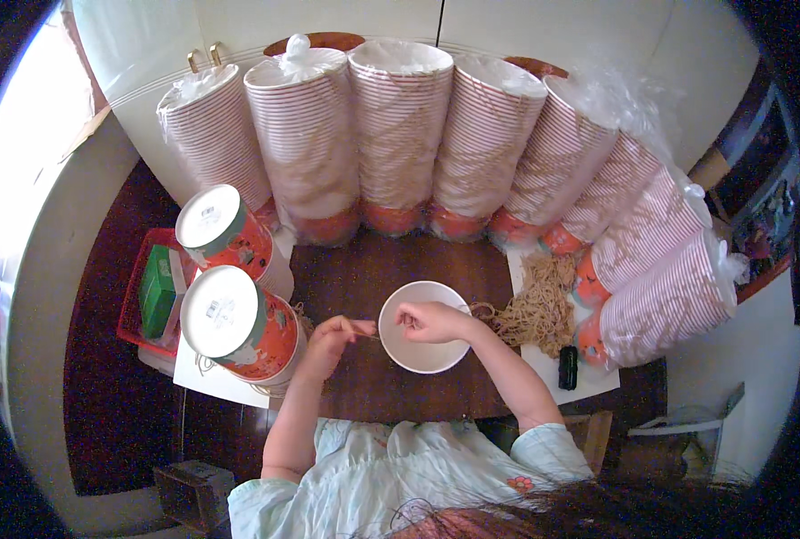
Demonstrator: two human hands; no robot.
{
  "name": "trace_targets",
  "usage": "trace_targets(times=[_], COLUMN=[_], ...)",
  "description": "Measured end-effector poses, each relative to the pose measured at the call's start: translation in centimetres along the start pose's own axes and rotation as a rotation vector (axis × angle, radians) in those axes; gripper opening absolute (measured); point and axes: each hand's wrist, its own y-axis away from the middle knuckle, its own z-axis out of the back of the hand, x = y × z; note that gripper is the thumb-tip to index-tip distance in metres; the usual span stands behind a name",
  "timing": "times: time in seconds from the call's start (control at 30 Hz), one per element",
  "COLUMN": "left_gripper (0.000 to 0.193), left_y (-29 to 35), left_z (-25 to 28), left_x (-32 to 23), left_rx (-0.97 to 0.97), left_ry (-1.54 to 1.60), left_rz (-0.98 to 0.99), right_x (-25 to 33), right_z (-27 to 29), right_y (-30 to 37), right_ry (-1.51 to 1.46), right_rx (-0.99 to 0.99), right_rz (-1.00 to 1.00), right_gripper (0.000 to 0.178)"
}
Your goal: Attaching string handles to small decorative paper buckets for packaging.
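Observation:
A white paper bucket [425, 361], its mouth facing up, stands on the dark table in front of me. My left hand [328, 343] is just outside its left wall, fingers pinched on a thin tan cord that runs toward the rim. Over the mouth, my right hand [431, 322] is closed with its fingers pointing down and left; what they hold is hidden. Beyond the bucket's right side lies a tangled heap of tan cords [544, 301]. Left of my left hand, printed orange-and-white paper buckets [272, 340] stand upside down, bases up.
Tall stacks of nested paper buckets [398, 126] in clear plastic bags curve around the table's back and right. A black object [568, 368] lies on white board at the right. A red basket [135, 305] with a green box [159, 292] is at the left.

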Motion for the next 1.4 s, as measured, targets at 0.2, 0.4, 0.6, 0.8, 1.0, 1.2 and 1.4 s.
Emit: trace_targets(times=[0.2,0.4,0.6,0.8,1.0,1.2,1.4], left_gripper=[0.014,0.013,0.007,0.005,0.004,0.007,0.012], left_y=[-1.9,-2.2,-2.1,-2.1,-2.0,-1.9,-2.0], left_z=[-1.8,-2.4,-2.2,-1.4,-0.7,-0.5,-0.7], left_x=[-0.1,0.8,0.4,0.7,0.5,0.3,0.5], left_rx=[-0.022,0.097,0.130,0.089,-0.001,0.030,0.038], left_ry=[-0.287,-0.420,-0.339,-0.274,-0.216,-0.495,-0.522], left_rz=[0.198,0.223,0.194,0.194,0.234,0.141,0.102], right_x=[2.7,1.7,1.3,1.1,3.1,3.1,2.3], right_z=[0.6,0.5,-1.4,-2.2,-4.1,-4.7,-5.0], right_y=[0.7,0.6,0.5,0.3,1.0,0.4,-0.9], right_ry=[-0.222,-0.132,0.207,0.293,0.403,0.339,0.222], right_rx=[-0.198,-0.271,-0.401,-0.438,-0.473,-0.509,-0.664], right_rz=[0.164,0.306,0.269,0.169,0.238,0.216,0.181], right_gripper=[0.016,0.011,0.013,0.012,0.008,0.013,0.015])
